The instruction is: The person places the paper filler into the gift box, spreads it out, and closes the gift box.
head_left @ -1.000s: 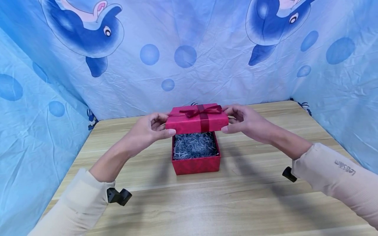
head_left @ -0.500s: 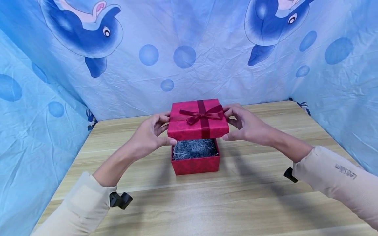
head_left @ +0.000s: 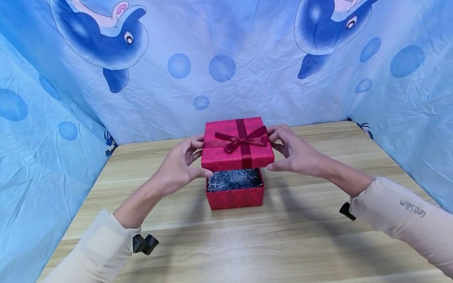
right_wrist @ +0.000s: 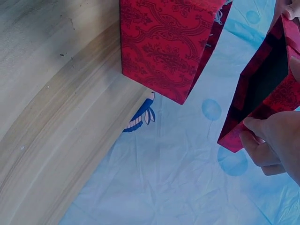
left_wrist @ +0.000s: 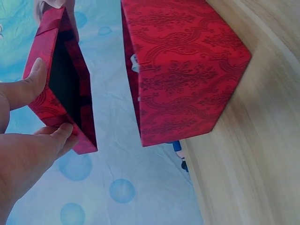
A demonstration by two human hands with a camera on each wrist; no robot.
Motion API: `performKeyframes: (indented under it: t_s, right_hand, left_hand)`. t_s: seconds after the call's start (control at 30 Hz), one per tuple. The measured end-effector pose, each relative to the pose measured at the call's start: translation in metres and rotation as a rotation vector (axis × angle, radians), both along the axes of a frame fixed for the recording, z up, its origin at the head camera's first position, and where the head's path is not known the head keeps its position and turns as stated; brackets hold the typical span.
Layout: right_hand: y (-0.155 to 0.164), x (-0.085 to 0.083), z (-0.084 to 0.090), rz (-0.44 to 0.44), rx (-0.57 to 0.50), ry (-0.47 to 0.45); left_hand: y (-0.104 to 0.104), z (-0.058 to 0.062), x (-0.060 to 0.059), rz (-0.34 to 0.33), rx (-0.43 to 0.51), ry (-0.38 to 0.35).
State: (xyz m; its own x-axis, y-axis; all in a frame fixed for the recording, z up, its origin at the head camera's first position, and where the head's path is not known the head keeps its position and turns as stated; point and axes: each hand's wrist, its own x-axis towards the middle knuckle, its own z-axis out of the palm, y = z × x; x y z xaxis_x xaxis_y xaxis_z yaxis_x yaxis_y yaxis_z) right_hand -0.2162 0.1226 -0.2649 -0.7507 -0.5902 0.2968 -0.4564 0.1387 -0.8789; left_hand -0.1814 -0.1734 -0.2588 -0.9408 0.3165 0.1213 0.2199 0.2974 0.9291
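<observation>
A red gift box (head_left: 235,198) with a dark floral pattern stands on the table, filled with grey-blue shredded paper (head_left: 233,181). Above it, apart from its rim, hangs the red lid (head_left: 223,157), topped by a dark red ribbon bow (head_left: 242,140). My left hand (head_left: 178,163) pinches the lid's left side between thumb and fingers. On the opposite side my right hand (head_left: 299,151) grips the lid the same way. Both wrist views show the gap between lid and box, and the lid's dark inside (left_wrist: 65,77). The lid hides the back of the box in the head view.
The wooden table (head_left: 233,243) spreads around the box. Blue cloth (head_left: 247,98) printed with dolphins and bubbles hangs behind the table and along both sides. A small black device (head_left: 145,243) sits at the left sleeve, and another black device (head_left: 347,211) at the right.
Both hands have tipped the lid so its top faces me more, and its front edge has come lower, covering more of the shredded paper. The box has stayed in place.
</observation>
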Motion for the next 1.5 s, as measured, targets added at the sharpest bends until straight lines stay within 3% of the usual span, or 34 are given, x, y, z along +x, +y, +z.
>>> performKeyframes:
  t_s: [0.17,0.8,1.03,1.27,1.5]
  right_hand:
    - [-0.002,0.000,-0.007,0.014,-0.006,0.021]
    - [-0.010,0.000,-0.034,0.021,0.009,-0.030]
    - [-0.011,0.001,-0.044,0.038,0.018,-0.061]
    - [-0.014,0.000,-0.054,0.016,0.029,-0.093]
    - [-0.016,0.001,-0.061,0.006,0.055,-0.121]
  left_hand:
    - [-0.001,-0.007,0.000,-0.004,0.000,0.009]
    - [-0.004,-0.036,0.002,-0.008,0.058,0.005]
    - [-0.005,-0.048,0.002,0.008,0.022,-0.002]
    - [-0.006,-0.056,0.002,0.014,0.047,-0.016]
    - [-0.009,-0.065,0.002,0.035,0.027,-0.097]
